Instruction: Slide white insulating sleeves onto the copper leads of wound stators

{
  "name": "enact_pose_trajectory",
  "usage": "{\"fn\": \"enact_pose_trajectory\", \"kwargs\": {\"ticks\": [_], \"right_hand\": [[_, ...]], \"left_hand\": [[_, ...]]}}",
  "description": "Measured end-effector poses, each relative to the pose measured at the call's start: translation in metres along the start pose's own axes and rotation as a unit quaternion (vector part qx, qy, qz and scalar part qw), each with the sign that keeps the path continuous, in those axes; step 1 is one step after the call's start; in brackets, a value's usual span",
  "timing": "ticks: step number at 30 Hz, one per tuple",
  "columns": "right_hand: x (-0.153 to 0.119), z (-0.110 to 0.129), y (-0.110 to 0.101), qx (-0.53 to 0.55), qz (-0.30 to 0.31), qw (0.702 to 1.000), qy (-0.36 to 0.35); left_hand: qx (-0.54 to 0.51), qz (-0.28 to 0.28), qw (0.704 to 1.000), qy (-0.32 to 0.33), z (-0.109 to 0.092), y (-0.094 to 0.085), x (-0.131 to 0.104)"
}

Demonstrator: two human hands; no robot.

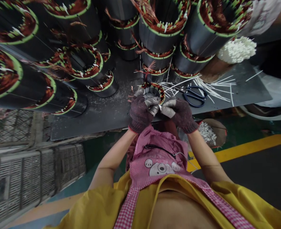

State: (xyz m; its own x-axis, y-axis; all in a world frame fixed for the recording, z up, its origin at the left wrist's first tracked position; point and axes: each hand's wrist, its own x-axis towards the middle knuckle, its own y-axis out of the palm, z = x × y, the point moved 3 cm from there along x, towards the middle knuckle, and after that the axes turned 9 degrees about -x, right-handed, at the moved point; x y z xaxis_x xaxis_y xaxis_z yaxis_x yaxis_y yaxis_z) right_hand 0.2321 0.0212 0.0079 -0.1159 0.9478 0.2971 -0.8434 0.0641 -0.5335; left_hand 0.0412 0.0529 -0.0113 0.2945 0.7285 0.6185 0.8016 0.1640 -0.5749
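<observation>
A small motor stator (163,95) with copper windings and a pale green rim stands at the table's near edge. Both my hands wear dark knit gloves with grey-taped fingertips. My left hand (142,109) is closed at the stator's near left rim, its thumb and fingers pinched by a short bit of white tie strip (160,107). From the right, my right hand (177,111) pinches at that same strip. The fingers partly hide the strip and the near windings. Blue-handled scissors (195,96) lie just right of my right hand, among loose white tie strips (210,87).
Stacked stators (164,31) crowd the back and left of the dark table (102,116). A bundle of white strips (237,51) stands at the right, near another person's gloved hand (261,19). Below are a container of white scraps (208,133) and plastic crates (18,178).
</observation>
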Motion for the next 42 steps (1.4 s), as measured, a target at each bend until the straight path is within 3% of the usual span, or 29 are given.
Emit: {"fn": "enact_pose_trajectory", "kwargs": {"ticks": [5, 10, 13, 21, 26, 30, 32, 35, 39, 42], "right_hand": [[0.011, -0.013, 0.004, -0.091, 0.038, 0.995, 0.03], [-0.001, -0.002, -0.005, 0.026, 0.026, 0.999, -0.011], [-0.003, 0.004, -0.005, 0.036, 0.013, 0.999, -0.035], [0.012, -0.014, 0.004, -0.158, 0.073, 0.984, 0.028], [0.004, -0.002, 0.0, -0.167, -0.002, 0.985, -0.042], [0.001, 0.016, -0.001, -0.211, -0.057, 0.968, -0.12], [0.003, 0.025, -0.007, -0.173, -0.097, 0.972, -0.126], [0.006, 0.04, -0.016, 0.006, -0.123, 0.989, -0.085], [0.013, 0.059, -0.006, 0.25, -0.001, 0.968, 0.021], [0.024, 0.064, -0.008, 0.273, 0.018, 0.962, 0.018]], "left_hand": [[-0.009, 0.004, 1.0, 0.018, -0.001, -0.003, 0.002], [-0.016, -0.001, 1.0, 0.025, -0.001, -0.001, -0.002], [-0.009, 0.004, 1.0, 0.014, 0.001, 0.0, -0.002], [0.008, 0.037, 0.999, 0.034, -0.002, -0.007, 0.002], [0.018, 0.029, 0.999, 0.016, -0.003, -0.003, 0.0], [0.026, 0.014, 0.999, -0.025, -0.008, 0.0, 0.003], [0.023, 0.004, 0.999, -0.034, -0.01, 0.0, 0.005], [0.01, -0.002, 1.0, -0.028, -0.012, -0.001, 0.008], [0.01, -0.031, 0.999, 0.013, -0.016, -0.007, 0.01], [-0.002, -0.006, 1.0, 0.02, -0.019, -0.015, 0.013]]}}
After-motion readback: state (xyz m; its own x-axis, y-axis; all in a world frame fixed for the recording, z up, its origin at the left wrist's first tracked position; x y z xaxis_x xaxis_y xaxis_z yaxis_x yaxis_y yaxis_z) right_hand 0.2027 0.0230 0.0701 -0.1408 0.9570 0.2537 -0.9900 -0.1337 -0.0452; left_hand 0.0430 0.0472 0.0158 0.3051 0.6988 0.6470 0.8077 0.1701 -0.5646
